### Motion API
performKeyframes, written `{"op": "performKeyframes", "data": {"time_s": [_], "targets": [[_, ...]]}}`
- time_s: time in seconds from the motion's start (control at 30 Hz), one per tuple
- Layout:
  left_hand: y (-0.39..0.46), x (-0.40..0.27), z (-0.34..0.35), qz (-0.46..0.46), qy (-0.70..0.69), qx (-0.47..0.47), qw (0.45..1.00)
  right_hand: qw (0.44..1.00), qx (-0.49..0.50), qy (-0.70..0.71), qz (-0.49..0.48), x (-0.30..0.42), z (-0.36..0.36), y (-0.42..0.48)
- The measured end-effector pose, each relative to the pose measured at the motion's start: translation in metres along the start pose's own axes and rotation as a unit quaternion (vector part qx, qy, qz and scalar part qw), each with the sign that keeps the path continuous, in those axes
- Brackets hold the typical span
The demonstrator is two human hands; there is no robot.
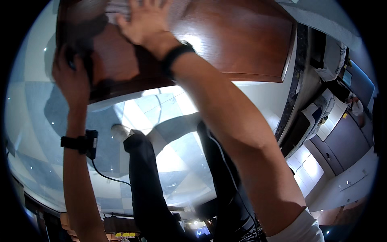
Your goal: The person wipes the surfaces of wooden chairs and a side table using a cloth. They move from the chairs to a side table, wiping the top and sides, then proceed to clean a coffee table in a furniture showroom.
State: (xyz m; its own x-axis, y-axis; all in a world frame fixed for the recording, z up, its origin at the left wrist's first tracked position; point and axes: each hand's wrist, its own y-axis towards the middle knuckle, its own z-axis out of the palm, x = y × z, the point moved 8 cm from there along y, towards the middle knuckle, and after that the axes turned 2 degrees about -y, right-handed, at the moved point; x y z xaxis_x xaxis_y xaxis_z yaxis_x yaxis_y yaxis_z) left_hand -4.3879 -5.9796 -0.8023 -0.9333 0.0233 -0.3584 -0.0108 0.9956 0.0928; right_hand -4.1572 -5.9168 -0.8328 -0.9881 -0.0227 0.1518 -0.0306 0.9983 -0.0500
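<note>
A polished dark-wood tabletop (242,42) fills the upper part of the view. My right hand (148,22) is over it with the fingers spread, slightly blurred, its fingertips cut off by the top of the picture. Greyish streaks show around those fingers; whether they are a cloth or a reflection is unclear. At the table's left end, my left hand (71,75) curls near the edge. Something dark lies between its thumb and fingers, too shaded to identify. A black wristband (172,59) circles my right wrist. Strapped to my left forearm is a small black device (91,144) with a cable.
Below the table spreads a glossy checkered tile floor (99,160), with my dark-trousered legs (145,181) over it. A white cable (222,151) hangs along the right leg. Beds or furniture with bedding (320,109) and a grey door (344,142) stand at the right.
</note>
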Motion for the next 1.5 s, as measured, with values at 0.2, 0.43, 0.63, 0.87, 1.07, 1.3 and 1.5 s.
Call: {"op": "performKeyframes", "data": {"time_s": [0.2, 0.43, 0.63, 0.87, 1.07, 1.3, 1.5], "targets": [[-0.015, 0.067, -0.025, -0.065, -0.08, 0.021, 0.994, 0.969, -0.065, 0.222, -0.083, 0.137, 0.001, 0.011], [-0.003, 0.052, 0.02, -0.214, -0.104, 0.022, 0.971, 0.992, -0.052, -0.009, -0.112, 0.147, 0.029, -0.003], [-0.006, 0.067, 0.03, -0.232, 0.22, -0.122, 0.94, 0.943, 0.081, -0.088, -0.311, 0.053, -0.003, -0.075], [-0.003, 0.059, 0.025, -0.307, 0.199, -0.06, 0.929, 0.958, 0.14, 0.072, -0.239, -0.153, -0.017, -0.148], [-0.007, 0.054, 0.023, -0.293, 0.19, -0.075, 0.934, 0.991, 0.135, 0.015, 0.02, -0.319, -0.05, -0.224], [-0.002, 0.041, 0.027, -0.285, 0.192, -0.063, 0.937, 0.963, 0.137, -0.016, 0.232, -0.396, -0.043, -0.251], [0.001, 0.028, 0.024, -0.274, 0.152, -0.065, 0.947, 0.97, 0.082, -0.022, 0.227, -0.375, -0.029, -0.178]]}}
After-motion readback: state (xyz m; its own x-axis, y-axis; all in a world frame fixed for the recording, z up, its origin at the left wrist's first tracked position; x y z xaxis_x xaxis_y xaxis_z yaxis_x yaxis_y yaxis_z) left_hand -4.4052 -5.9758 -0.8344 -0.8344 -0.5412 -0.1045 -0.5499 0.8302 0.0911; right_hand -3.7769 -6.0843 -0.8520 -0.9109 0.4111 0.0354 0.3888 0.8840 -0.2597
